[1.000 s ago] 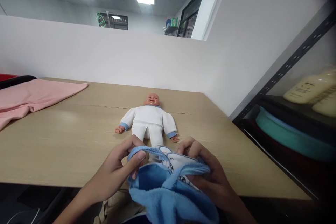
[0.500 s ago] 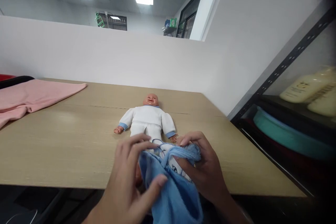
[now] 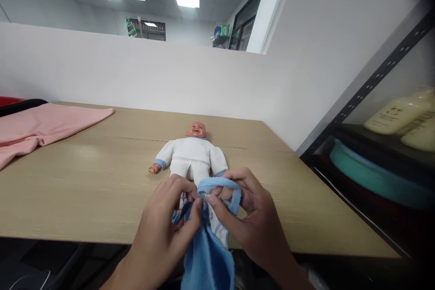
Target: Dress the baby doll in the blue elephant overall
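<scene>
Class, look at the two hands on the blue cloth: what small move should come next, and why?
Probably the right hand should gently draw the light blue band sideways while the left hand pinches the blue cloth: the material looks bunched between the fingertips, the band arches in a loop, and folds hang below.

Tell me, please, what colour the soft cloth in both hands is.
The soft cloth is blue with a white printed part, best seen in the head view.

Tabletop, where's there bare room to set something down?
Bare tabletop shows between the pink cloth and the doll, and between the doll and the rack. It's crowded by the doll's legs, where your left hand and right hand hold the blue cloth.
</scene>
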`<act>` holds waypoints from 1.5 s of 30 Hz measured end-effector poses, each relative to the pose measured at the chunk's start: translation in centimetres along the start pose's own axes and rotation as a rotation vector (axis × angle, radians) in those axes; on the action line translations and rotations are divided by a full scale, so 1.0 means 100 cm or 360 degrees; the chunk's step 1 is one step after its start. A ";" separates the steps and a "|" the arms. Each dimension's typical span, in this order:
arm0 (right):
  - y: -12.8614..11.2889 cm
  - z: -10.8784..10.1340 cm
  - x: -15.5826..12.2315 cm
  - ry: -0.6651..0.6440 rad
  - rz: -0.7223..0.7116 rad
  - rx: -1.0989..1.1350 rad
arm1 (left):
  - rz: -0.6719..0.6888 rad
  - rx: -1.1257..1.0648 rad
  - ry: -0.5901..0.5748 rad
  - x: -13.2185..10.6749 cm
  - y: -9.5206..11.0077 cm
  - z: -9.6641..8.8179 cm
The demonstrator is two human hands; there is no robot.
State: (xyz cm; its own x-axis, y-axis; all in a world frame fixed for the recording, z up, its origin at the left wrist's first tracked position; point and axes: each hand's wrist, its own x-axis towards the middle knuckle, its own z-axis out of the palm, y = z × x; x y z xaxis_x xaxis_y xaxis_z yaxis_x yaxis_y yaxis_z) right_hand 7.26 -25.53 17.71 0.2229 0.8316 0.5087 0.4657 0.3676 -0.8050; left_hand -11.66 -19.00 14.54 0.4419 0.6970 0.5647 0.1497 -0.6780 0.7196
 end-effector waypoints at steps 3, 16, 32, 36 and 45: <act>0.000 0.000 0.002 -0.0044 0.0079 0.0079 | -0.0106 -0.0141 -0.0053 -0.003 -0.004 0.002; 0.036 0.001 -0.014 -0.0480 -0.0186 0.0483 | -0.0314 -0.0667 -0.0219 0.001 -0.001 -0.032; 0.083 0.013 -0.008 -0.0720 -0.0123 0.0597 | -0.0421 -0.0521 -0.0465 0.012 -0.040 -0.076; 0.071 0.016 -0.004 -0.0532 0.0233 0.0558 | -0.0542 -0.0259 -0.0591 0.005 -0.046 -0.064; 0.064 0.007 -0.001 -0.1040 0.0483 0.0308 | -0.0711 -0.0373 -0.0533 0.000 -0.049 -0.049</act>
State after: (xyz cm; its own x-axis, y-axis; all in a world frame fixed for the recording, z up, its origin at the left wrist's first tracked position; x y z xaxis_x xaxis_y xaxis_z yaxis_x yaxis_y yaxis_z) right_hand 9.64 -22.94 12.30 -0.2651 0.9640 0.0190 0.2922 0.0991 -0.9512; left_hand -16.69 -14.55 12.99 0.6414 0.7651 0.0570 0.2027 -0.2406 0.9492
